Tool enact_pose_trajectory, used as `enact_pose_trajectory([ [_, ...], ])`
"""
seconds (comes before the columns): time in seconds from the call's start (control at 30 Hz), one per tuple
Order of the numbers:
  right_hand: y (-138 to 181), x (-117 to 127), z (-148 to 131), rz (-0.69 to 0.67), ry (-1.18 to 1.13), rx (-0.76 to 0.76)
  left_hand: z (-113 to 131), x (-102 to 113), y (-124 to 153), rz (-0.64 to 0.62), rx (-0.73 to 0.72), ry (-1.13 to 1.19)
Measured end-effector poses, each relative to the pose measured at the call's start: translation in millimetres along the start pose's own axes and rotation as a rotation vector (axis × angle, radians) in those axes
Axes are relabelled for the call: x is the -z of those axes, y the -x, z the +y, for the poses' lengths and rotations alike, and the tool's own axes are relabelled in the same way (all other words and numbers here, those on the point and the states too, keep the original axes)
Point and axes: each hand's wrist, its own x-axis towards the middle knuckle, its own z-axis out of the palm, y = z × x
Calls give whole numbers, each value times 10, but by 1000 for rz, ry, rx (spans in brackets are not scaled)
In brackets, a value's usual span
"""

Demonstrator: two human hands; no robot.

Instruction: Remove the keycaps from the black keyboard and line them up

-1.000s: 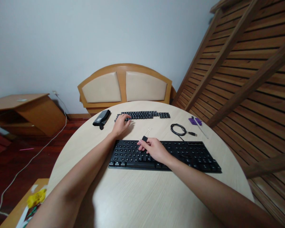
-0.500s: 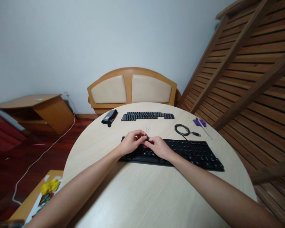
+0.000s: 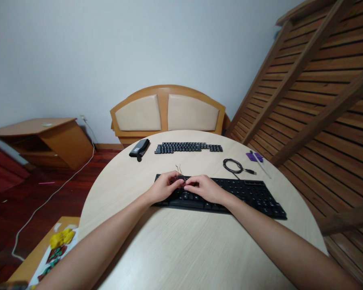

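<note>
A black keyboard [image 3: 245, 195] lies across the table in front of me, most of its keys in place, its left part covered by my hands. My left hand [image 3: 166, 187] is closed on a wire keycap puller [image 3: 178, 169], whose two thin prongs point up and away above the fingers. Close beside it, over the keys, my right hand [image 3: 204, 187] is closed, thumb and fingers pinched at the puller's lower end. Whatever small thing those fingertips hold is hidden. Behind the keyboard, loose black keycaps [image 3: 181, 148] lie in rows.
On the round table [image 3: 181, 241] are a coiled USB cable [image 3: 232, 166], a purple cloth [image 3: 254, 156] with a thin white-handled brush [image 3: 261, 164], and a folded black pouch [image 3: 139, 148]. A slatted wooden frame [image 3: 320, 100] leans at the right; a padded headboard [image 3: 193, 112] stands behind.
Both hands have shifted slightly, the left one towards the left and down. The puller's prongs have moved left and now tilt to the left.
</note>
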Motion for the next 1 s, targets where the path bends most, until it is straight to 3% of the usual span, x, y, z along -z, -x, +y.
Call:
enact_pose_trajectory([
  [0.13,75,137,-60,-47,111,49,-4,16,6,-9,46,94],
  [0.33,188,322,-91,-221,275,147,-26,45,29,-73,27,106],
  [0.67,174,271,-67,-194,390,222,68,79,46,-53,-3,-80],
  [1.0,162,220,-63,-146,384,274,8,111,54,-137,54,-31],
])
